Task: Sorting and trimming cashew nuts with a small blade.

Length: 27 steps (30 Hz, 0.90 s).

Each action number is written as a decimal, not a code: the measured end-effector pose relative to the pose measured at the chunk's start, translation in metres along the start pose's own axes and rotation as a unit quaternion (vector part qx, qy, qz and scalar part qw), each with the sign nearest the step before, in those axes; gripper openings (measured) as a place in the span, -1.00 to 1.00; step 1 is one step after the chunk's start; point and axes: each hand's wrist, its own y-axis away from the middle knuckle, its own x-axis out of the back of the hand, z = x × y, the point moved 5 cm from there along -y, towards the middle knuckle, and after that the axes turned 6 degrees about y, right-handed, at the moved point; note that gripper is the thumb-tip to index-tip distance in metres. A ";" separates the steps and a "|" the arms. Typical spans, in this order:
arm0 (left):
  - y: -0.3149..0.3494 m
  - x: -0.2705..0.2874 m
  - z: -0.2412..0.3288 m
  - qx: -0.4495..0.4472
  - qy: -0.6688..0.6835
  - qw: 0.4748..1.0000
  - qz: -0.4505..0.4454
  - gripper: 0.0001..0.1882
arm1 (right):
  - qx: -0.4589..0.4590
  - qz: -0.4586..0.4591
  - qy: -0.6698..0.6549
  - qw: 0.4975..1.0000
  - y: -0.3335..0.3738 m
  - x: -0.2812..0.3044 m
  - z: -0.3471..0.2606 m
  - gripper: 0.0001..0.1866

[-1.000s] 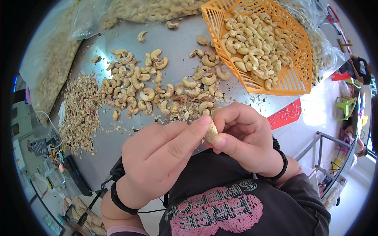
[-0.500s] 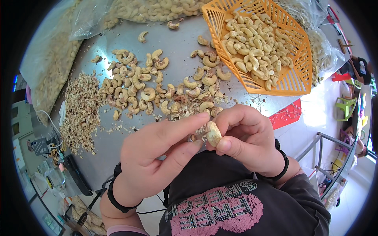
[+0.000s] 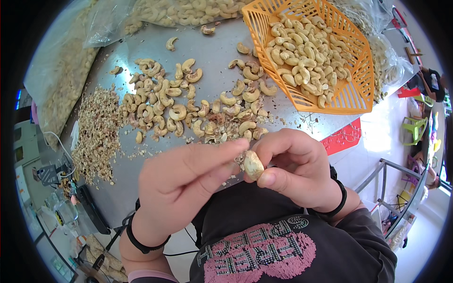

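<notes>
My right hand (image 3: 297, 165) pinches a pale cashew (image 3: 253, 165) between thumb and fingers, just above my lap. Close against the nut's left side is my left hand (image 3: 188, 174), index finger stretched along and thumb tucked beneath it. It grips a small metal blade, which shows half a second ago but is now mostly hidden by the fingers. Bits of brown skin cling to the nut by the left fingertip. Beyond my hands, cashews with patches of skin (image 3: 160, 96) lie loose on the metal table (image 3: 207, 54).
An orange slatted basket (image 3: 330, 109) of peeled cashews stands at the far right. A heap of skin flakes (image 3: 96, 137) lies at left. Clear bags of cashews (image 3: 66, 85) line the left and far edges. A red stool (image 3: 342, 137) is beyond the table's right edge.
My left hand has shifted slightly left and down, its thumb drawn under the index finger. The cashew has tilted and moved a little left in my right fingers.
</notes>
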 end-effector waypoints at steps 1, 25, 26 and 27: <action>0.000 0.001 -0.002 0.021 0.032 0.999 0.002 -0.69 | 0.007 0.003 -0.006 1.000 0.000 0.000 -0.001 -0.86; 0.004 0.001 -0.008 0.089 0.088 0.992 0.002 -0.68 | 0.034 0.027 0.061 0.997 -0.001 0.003 -0.001 -0.86; 0.004 0.001 -0.007 0.080 0.074 0.994 -0.005 -0.68 | 0.032 0.027 0.056 0.998 0.000 0.003 -0.001 -0.86; 0.002 0.001 -0.004 0.052 0.046 0.998 -0.004 -0.67 | 0.029 0.026 0.050 0.998 0.000 0.003 0.000 -0.86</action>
